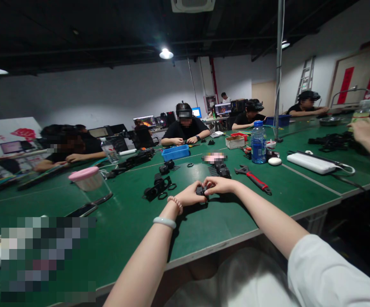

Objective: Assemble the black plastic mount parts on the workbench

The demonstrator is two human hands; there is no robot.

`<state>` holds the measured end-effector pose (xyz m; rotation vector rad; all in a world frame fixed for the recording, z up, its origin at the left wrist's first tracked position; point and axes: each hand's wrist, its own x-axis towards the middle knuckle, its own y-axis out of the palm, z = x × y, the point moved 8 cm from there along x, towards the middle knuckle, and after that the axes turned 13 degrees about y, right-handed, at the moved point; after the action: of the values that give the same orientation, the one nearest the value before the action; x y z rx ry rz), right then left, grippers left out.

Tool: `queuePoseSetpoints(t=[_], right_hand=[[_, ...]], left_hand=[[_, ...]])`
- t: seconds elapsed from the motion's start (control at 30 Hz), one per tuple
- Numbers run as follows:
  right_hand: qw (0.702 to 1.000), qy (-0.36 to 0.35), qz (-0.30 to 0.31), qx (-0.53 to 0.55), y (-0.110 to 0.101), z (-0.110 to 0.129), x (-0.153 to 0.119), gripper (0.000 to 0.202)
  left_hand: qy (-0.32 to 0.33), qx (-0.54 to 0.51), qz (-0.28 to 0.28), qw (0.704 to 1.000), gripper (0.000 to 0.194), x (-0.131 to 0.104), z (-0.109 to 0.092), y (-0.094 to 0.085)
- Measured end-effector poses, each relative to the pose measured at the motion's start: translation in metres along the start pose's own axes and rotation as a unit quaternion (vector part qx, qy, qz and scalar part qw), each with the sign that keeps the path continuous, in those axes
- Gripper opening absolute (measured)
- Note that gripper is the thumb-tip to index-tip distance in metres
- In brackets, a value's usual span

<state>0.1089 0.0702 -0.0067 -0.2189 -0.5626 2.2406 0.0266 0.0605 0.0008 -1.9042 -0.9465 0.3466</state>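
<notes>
Just above the green tabletop (200, 230), my left hand (189, 194) and my right hand (218, 186) come together on a small black plastic part (200, 190). Fingers of both hands close on it from either side and hide much of its shape. Left of my hands lie black parts (156, 188) with black rings (172, 186) beside them. More black parts (222, 169) sit right behind my right hand, and another black piece (167, 166) lies farther back. An adjustable wrench (254, 179) with a red and black handle rests to the right.
A blue tray (175, 152), a blue bottle (258, 143) and a white power strip (310, 162) stand farther back. On the left are a pink-lidded container (89, 181) and a phone (82, 210). A metal pole (278, 68) rises from the table. Several people work around it.
</notes>
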Motion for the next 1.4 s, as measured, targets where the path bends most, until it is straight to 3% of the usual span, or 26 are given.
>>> queuePoseSetpoints(t=[0.33,0.93,1.2,1.4], right_hand=[[1.0,0.009,0.004,0.012,0.0,-0.001,0.001,0.033],[0.998,0.0,0.02,0.064,0.002,-0.005,0.003,0.033],[0.988,0.021,0.02,0.15,-0.007,-0.01,0.005,0.033],[0.989,0.006,0.018,0.146,-0.009,-0.01,0.003,0.032]], left_hand=[[0.001,0.009,0.005,1.0,0.043,-0.001,-0.009,-0.002],[0.004,-0.018,-0.009,1.0,0.041,-0.001,-0.007,0.0],[-0.015,-0.062,-0.023,0.998,0.043,0.008,-0.002,0.005],[-0.019,-0.035,-0.037,0.999,0.041,0.012,0.001,0.002]])
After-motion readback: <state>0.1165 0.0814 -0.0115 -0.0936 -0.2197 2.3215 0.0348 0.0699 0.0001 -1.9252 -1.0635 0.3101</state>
